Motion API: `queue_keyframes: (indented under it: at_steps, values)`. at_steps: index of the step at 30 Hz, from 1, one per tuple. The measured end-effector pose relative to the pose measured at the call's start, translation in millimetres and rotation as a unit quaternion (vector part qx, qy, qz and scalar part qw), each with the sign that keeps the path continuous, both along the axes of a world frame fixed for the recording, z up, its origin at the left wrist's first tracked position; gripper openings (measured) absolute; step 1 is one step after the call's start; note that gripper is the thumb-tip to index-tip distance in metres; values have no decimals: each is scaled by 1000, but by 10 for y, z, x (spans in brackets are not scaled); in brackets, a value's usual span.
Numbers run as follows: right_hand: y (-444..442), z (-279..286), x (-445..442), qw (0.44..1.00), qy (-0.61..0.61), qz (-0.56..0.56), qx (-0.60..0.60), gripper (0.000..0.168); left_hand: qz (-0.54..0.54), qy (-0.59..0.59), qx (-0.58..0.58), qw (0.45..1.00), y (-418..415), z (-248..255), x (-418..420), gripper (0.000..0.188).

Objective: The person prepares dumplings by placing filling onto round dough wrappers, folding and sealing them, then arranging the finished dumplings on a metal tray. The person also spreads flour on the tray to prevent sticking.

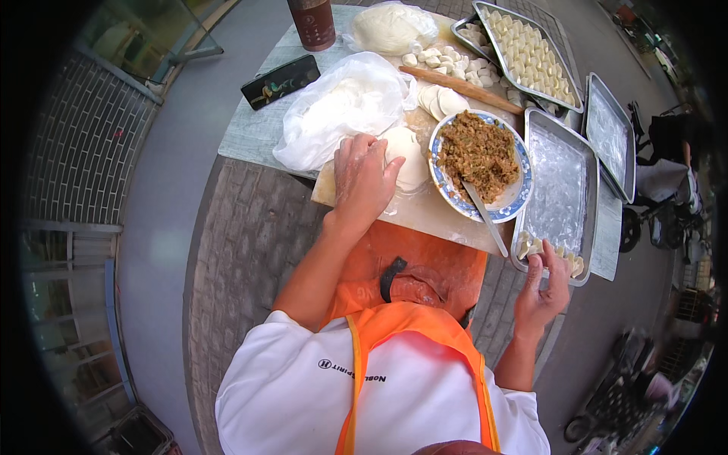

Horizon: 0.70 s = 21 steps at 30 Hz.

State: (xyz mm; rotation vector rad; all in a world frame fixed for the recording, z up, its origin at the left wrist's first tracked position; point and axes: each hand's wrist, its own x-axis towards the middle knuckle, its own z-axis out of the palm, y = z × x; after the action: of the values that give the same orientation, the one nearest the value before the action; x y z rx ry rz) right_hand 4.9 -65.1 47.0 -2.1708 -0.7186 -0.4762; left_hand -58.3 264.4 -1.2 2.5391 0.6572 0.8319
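Observation:
My left hand (pixel 364 176) rests with spread fingers at the edge of a stack of round dough wrappers (pixel 406 162) on the floured board (pixel 435 219). My right hand (pixel 543 290) is at the near end of a metal tray (pixel 560 182), thumb and forefinger beside a short row of dumplings (pixel 574 264); whether it touches one is unclear. Between the hands stands a blue-and-white bowl (pixel 520 196) of minced filling (pixel 478 148), with a flat metal spatula (pixel 486 219) leaning in it. More wrappers (pixel 443 102) lie behind the bowl, near a wooden rolling pin (pixel 463 88).
A plastic bag of flour (pixel 347 108), a phone (pixel 280 82) and a dark cup (pixel 313 25) are at the left. Bagged dough (pixel 392 28) and dough pieces (pixel 455 62) lie at the back. A tray full of dumplings (pixel 529 51) and another tray (pixel 611 136) stand right.

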Motion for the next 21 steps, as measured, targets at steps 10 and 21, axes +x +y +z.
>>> queue_keyframes:
  at_steps: [10, 21]
  values:
    - [146, -17, -15, 998, -36, 58, 0, 32, -31, -43, -112, 992, 273, -309, 176, 10]
    - [42, -54, -5, 995, -46, 79, 32, 34, -68, -100, -146, 982, 106, -171, 200, 12]
